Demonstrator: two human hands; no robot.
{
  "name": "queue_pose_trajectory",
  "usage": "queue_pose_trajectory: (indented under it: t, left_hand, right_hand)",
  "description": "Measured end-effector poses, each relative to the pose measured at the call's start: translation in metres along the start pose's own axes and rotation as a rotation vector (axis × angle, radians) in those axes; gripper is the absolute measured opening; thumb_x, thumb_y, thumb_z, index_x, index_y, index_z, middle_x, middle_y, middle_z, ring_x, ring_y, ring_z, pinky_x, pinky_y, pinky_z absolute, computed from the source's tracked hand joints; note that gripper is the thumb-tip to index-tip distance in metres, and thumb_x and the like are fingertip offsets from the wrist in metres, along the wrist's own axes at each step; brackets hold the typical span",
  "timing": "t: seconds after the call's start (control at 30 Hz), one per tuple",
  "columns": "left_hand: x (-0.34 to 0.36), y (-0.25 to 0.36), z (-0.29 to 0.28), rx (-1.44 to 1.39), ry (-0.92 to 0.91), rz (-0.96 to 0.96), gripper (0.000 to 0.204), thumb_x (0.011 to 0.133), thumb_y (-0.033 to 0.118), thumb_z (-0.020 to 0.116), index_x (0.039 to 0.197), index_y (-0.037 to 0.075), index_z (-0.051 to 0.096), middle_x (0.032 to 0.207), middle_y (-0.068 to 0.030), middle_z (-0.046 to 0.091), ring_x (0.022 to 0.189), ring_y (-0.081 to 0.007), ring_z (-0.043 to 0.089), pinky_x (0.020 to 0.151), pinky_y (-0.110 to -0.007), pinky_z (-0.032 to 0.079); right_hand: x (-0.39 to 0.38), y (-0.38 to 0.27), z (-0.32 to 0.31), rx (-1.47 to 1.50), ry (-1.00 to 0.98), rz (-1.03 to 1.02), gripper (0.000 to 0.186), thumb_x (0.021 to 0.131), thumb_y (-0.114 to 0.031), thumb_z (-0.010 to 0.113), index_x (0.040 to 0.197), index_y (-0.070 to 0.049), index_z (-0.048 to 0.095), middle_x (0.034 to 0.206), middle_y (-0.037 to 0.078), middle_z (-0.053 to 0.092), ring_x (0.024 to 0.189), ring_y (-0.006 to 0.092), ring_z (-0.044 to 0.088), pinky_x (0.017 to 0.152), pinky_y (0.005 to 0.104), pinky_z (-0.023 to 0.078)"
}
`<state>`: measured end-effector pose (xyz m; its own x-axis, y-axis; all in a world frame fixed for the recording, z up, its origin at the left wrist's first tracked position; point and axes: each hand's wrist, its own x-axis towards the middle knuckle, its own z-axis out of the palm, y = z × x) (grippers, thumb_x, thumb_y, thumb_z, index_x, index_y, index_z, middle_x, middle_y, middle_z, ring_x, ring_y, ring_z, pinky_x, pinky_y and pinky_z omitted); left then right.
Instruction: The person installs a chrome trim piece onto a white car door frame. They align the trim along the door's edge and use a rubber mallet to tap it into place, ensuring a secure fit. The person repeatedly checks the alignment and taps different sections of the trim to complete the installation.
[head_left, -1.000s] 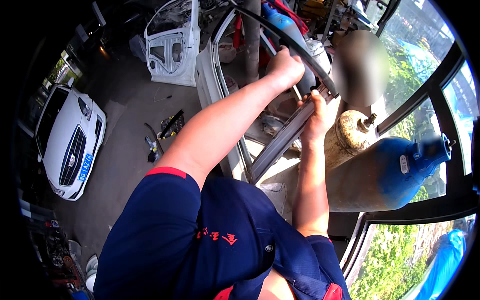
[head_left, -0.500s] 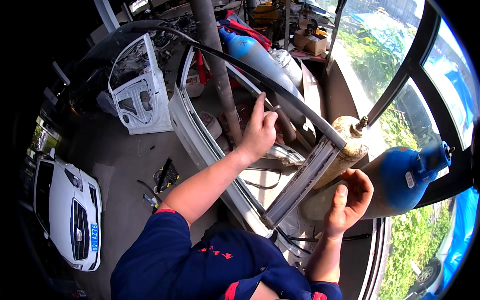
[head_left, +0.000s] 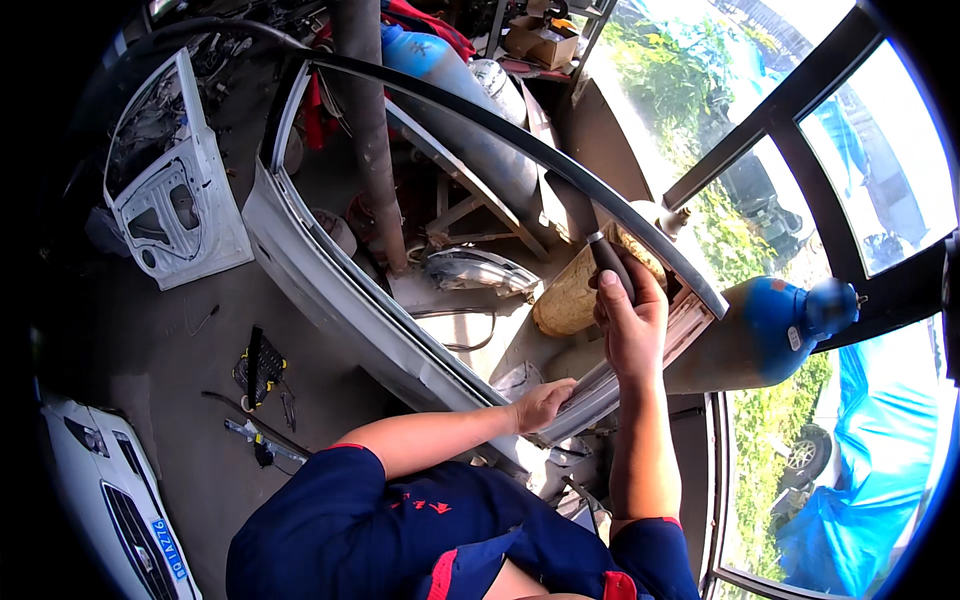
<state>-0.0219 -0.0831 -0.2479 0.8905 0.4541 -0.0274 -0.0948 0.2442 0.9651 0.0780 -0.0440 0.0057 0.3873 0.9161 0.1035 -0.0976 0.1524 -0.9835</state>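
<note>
A light-coloured car door (head_left: 345,285) with a dark-edged window frame lies across in front of me. My left hand (head_left: 543,405) has its fingers curled round the door's near right edge, close to my body. My right hand (head_left: 637,325), raised over the right end of the window frame, is closed on a scraper (head_left: 612,265). The scraper has a dark rounded handle and a silver collar. Its broad, flat blade seems to point away from me, blurring into the brown background. Part of the handle is hidden by my fingers.
A metal post (head_left: 365,150) rises beyond the door. Blue gas cylinders (head_left: 760,330) stand at right and behind, with a yellowish cylinder (head_left: 575,300) between. Another white door (head_left: 180,210) stands at left. Tools (head_left: 260,370) lie on the floor near a white car (head_left: 110,490).
My left hand has come down from the window opening to the door's near edge. My right hand, empty before, has moved up and left and now holds the scraper. The view has shifted.
</note>
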Motion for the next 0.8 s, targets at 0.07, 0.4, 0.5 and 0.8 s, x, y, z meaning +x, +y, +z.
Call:
queue_pose_trajectory:
  t: [0.07,0.4,0.5,0.8]
  left_hand:
    - [0.004,-0.003,-0.008,0.178,-0.042,0.106,0.065,0.105,0.055,0.033,0.125,0.0,0.059,0.103,-0.0116,0.067,0.097,-0.0202,0.063,0.091,-0.032,0.048]
    - [-0.01,-0.032,0.005,0.179,0.187,0.345,0.052,0.097,0.053,0.045,0.094,0.003,0.058,0.066,-0.0155,0.054,0.062,-0.0348,0.059,0.057,-0.042,0.044]
    - [-0.014,-0.026,0.009,0.167,0.185,0.342,0.041,0.096,0.042,0.045,0.095,0.003,0.057,0.071,-0.0199,0.055,0.069,-0.0451,0.058,0.059,-0.045,0.045]
    - [-0.007,-0.032,0.015,0.199,0.345,0.505,0.065,0.099,0.06,0.043,0.109,-0.003,0.059,0.059,-0.0121,0.05,0.052,-0.0297,0.054,0.051,-0.04,0.038]
  right_hand:
    - [0.003,0.008,0.006,0.037,0.077,-0.01,0.037,0.101,-0.02,0.065,0.132,-0.001,0.059,0.089,0.001,0.063,0.063,0.0033,0.048,0.053,0.0188,0.036]
    - [0.008,-0.01,0.021,-0.078,0.059,0.056,0.025,0.104,-0.021,0.06,0.116,0.001,0.062,0.069,-0.004,0.047,0.053,0.0028,0.037,0.045,0.0199,0.028]
    - [0.0,0.012,0.042,0.018,0.103,-0.003,0.034,0.104,-0.021,0.061,0.127,0.003,0.059,0.07,-0.003,0.048,0.054,0.0041,0.039,0.046,0.0206,0.03]
    - [0.021,-0.018,0.01,0.029,0.005,0.067,0.034,0.104,-0.015,0.058,0.13,0.006,0.059,0.068,-0.003,0.049,0.052,0.0034,0.038,0.044,0.0206,0.028]
